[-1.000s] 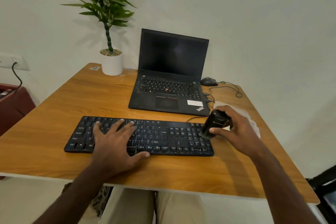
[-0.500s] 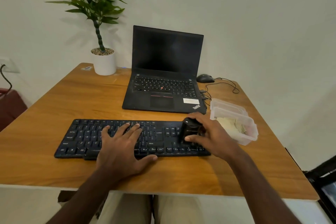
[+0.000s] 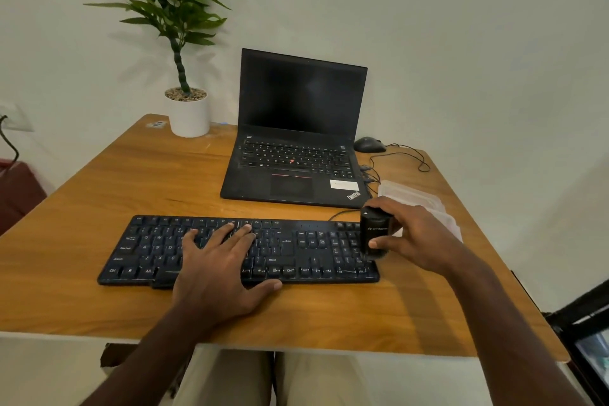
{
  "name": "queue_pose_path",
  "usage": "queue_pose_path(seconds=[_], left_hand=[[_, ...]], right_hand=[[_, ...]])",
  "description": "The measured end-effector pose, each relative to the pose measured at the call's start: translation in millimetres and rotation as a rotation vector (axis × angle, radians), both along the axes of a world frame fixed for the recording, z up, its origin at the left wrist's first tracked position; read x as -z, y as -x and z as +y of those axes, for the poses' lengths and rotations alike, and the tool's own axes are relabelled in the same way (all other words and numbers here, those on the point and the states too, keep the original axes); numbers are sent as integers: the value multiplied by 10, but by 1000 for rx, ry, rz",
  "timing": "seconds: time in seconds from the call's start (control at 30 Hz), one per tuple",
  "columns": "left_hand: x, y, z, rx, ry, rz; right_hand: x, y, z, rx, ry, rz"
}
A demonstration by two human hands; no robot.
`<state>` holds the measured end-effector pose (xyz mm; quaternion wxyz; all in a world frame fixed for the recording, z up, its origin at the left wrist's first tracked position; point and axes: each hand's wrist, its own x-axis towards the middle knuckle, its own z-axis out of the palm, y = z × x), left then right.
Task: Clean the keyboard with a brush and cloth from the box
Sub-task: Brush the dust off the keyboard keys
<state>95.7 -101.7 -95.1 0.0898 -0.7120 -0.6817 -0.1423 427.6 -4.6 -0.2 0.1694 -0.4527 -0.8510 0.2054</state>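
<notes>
A black keyboard (image 3: 296,250) lies across the front of the wooden desk (image 3: 99,194). My left hand (image 3: 220,270) rests flat on its middle keys, fingers spread, thumb on the desk in front. My right hand (image 3: 415,237) grips a black cylindrical brush (image 3: 375,234), held upright on the number pad at the keyboard's right end. Behind that hand lies a clear plastic box (image 3: 412,194), mostly hidden; its contents do not show.
An open black laptop (image 3: 296,142) stands behind the keyboard. A wired mouse (image 3: 369,144) and its cable (image 3: 408,155) lie at the back right. A white potted plant (image 3: 188,112) stands at the back left. The desk's front edge is near my lap.
My right hand has slid the brush rightward along the keyboard to its right end, covering the box again. My left hand stays flat on the keys.
</notes>
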Motion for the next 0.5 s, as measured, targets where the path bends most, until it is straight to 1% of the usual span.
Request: queue_pose_path(seconds=[0.1,0.2,0.27,0.3,0.33,0.5], left_hand=[[-4,-4,0,-3,1,-1],[-8,-6,7,-1,13,-1],[-5,-5,3,4,19,-1],[-5,-4,1,3,19,-2],[-5,-1,0,2,16,-5],[-7,8,-7,16,6,-18]], right_hand=[[49,111,-58,6,16,30],[179,359,-143,-62,68,200],[240,472,-160,-48,91,342],[252,493,-150,-31,92,383],[251,491,-144,-25,89,383],[157,265,-83,-71,106,144]])
